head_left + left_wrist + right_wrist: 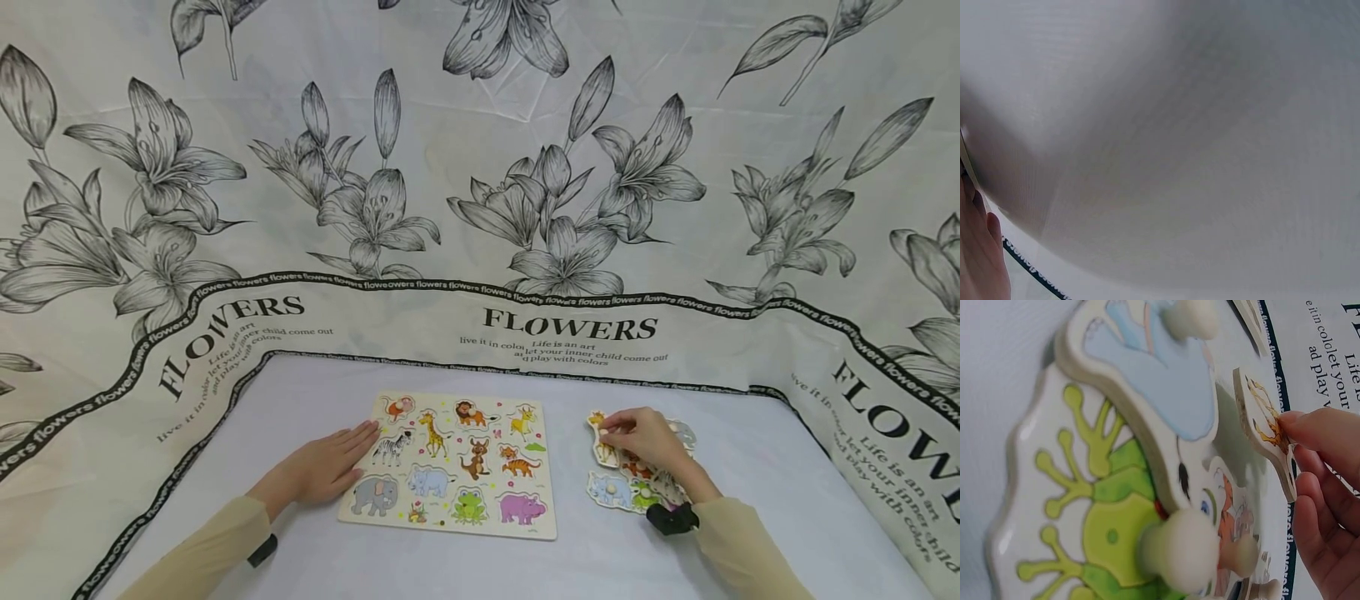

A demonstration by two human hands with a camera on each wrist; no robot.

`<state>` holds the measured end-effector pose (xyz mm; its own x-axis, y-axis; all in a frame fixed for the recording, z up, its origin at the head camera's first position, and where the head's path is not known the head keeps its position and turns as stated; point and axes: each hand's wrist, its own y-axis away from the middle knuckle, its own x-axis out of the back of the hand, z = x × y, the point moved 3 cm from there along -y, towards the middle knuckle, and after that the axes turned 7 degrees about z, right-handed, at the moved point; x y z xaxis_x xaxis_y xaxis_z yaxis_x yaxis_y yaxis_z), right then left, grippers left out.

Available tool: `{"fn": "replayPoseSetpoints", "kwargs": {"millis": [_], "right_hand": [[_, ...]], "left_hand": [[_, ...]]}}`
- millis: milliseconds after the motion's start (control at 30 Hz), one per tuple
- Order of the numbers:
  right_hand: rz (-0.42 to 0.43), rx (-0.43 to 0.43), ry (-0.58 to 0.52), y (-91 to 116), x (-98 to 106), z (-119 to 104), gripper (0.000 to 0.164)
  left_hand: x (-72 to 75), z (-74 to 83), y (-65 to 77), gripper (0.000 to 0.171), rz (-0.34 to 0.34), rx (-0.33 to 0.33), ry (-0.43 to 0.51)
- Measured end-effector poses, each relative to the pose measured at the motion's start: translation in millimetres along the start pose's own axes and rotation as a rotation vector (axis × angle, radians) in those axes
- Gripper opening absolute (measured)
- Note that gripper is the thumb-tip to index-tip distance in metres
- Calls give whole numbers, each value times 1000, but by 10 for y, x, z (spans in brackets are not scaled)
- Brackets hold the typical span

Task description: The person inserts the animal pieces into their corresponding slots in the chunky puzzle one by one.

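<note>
My right hand (648,437) pinches a wooden giraffe puzzle piece (602,450) between thumb and fingers. In the right wrist view the giraffe piece (1260,419) is tilted above other knobbed pieces. Close below the hand lie a blue rhino piece (609,490), a green frog piece (1116,531) and an orange tiger piece (1225,494), partly overlapping. My left hand (330,467) rests with extended fingers on the left edge of the animal puzzle board (498,485). Only part of the left hand (982,262) shows in the left wrist view.
An elephant piece (684,432) lies at the far side of the pile, partly behind the right hand. A white cloth (300,567) covers the table. Behind it rises a curtain (420,321) printed with flowers and lettering. A black wrist device (672,518) sits by the right sleeve.
</note>
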<state>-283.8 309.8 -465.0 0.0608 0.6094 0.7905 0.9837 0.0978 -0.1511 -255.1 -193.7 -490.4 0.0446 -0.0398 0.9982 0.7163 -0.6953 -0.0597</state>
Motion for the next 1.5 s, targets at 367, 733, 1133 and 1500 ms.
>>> {"fn": "replayPoseSetpoints", "kwargs": {"millis": [367,733,1133,1500], "right_hand": [[31,11,-33,14,-75,-269,17],[39,30,-68,14,-194,-384,17],[34,23,-93,8,-304,-471,16],[21,22,-106,-8,-400,-602,15]], "left_hand": [[6,0,-8,59,-10,7,2],[15,11,6,58,20,-3,7],[15,26,11,58,17,1,3],[8,24,5,57,22,4,-18]]}}
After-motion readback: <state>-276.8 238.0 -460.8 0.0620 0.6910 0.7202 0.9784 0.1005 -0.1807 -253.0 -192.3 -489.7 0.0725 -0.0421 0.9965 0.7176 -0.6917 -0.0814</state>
